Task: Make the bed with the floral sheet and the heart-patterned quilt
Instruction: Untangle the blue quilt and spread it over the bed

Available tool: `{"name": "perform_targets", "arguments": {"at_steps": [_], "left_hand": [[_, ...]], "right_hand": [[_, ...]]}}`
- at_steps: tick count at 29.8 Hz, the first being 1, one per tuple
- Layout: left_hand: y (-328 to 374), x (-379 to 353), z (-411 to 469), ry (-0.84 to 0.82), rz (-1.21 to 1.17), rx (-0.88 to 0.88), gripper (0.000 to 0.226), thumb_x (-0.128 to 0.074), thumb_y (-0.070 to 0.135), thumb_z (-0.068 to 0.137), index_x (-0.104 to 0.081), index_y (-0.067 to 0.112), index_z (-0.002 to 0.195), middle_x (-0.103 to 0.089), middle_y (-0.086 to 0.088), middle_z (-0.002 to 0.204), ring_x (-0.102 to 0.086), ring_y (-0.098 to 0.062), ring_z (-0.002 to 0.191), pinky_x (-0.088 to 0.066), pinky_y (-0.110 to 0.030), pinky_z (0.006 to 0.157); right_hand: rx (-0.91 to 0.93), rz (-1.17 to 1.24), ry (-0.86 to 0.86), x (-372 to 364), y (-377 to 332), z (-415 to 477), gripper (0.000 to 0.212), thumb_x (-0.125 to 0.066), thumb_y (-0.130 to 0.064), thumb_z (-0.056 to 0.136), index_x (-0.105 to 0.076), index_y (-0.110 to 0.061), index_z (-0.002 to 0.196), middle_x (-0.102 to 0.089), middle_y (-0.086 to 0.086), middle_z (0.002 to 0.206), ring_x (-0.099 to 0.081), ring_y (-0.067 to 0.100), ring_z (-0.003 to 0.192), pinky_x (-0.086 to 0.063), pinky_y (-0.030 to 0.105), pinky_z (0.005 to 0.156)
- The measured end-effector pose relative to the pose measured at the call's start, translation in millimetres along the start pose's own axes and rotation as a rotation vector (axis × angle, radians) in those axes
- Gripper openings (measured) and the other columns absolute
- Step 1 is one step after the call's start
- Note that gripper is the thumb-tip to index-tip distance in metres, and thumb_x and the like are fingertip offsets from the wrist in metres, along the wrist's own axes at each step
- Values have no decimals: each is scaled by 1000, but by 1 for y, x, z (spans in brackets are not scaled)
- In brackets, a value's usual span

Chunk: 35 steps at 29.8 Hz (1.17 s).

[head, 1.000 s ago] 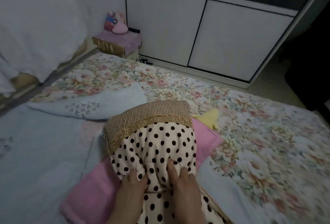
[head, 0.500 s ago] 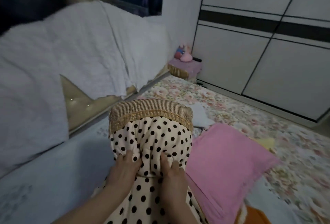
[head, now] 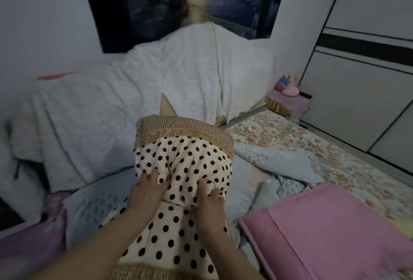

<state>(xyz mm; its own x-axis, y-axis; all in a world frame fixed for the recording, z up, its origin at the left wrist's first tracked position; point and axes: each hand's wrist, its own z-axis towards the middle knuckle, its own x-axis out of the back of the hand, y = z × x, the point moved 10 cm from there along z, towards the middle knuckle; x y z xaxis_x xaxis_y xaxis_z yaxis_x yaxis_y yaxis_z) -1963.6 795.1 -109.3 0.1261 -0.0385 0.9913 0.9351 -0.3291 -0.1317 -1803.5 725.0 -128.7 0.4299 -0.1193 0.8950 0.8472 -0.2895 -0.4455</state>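
While the left hand point(head: 146, 192) and right hand point(head: 210, 201) are each curling their fingers tight into the polka-dot pillow point(head: 185, 157), the person is seemingly arranging the bedding rather than spreading anything yet; the pillow is standing upright over a pale blue cloth point(head: 274, 163); next it is probably needing a spot by the white-draped headboard point(head: 178, 78); the floral sheet point(head: 301, 143) is lying spread on the right; no heart pattern is showing plainly; a folded pink blanket point(head: 335, 230) is lying nearby; a wardrobe point(head: 368, 78) is standing beyond.
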Motion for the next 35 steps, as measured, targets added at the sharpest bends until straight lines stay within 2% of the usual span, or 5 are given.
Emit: {"name": "perform_targets", "arguments": {"at_steps": [4,10,21,26,35], "left_hand": [[-49,-22,-8,-188,0,177,72,-41,42,103,12,46,151,22,-13,161,13,-46,146,-14,-69,110],[-22,-30,4,-176,-73,53,77,-45,39,102,13,44,152,40,-3,151,26,-35,145,23,-69,99],[153,-18,32,-189,10,-278,84,-52,45,98,11,44,152,25,-5,161,23,-37,146,-11,-70,112],[275,-26,29,-199,111,-477,79,-45,49,99,11,41,154,25,-8,161,21,-38,147,-2,-70,111],[501,-71,15,-232,156,-800,86,-45,62,93,13,42,152,23,-6,162,20,-36,147,1,-72,110]], "right_hand": [[-97,-51,-177,-35,-2,0,85,-53,-16,95,6,-31,156,-10,18,158,-17,41,142,-36,49,110],[-62,-56,-123,-34,19,-15,93,-52,-6,92,11,-31,155,-13,13,160,-9,40,148,-28,46,116],[-261,-6,-73,-7,149,-32,85,-49,-10,93,5,-28,157,-28,15,152,-23,36,141,-29,41,115],[-408,8,-24,29,244,-45,92,-53,-20,95,19,-26,152,-19,13,159,-16,34,147,-18,36,120],[-779,60,213,56,463,-99,88,-53,-27,96,18,-26,149,-26,24,155,-26,43,142,-32,45,113]]}}
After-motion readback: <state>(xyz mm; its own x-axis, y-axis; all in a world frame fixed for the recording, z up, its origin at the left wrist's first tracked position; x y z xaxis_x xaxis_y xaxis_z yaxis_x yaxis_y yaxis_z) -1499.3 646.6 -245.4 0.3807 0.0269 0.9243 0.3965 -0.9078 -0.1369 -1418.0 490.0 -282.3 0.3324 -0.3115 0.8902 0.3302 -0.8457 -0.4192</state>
